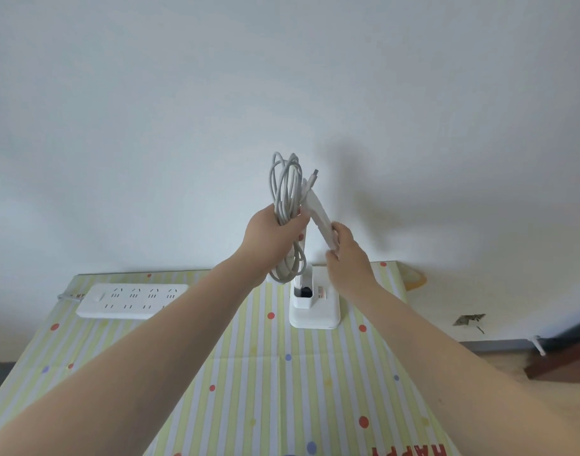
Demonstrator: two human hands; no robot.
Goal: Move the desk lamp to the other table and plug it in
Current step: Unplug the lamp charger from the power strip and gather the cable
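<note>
Both bare forearms reach forward and up from the lower corners, converging toward twelve o'clock. The left hand is raised with its fingers curled round a looped bundle of pale grey cord. The right hand, just beside it at three o'clock and slightly lower, pinches the slim white folding lamp head between thumb and fingers.

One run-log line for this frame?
left hand: grips coiled white cable | right hand: holds white desk lamp head | white power strip: unused
</note>
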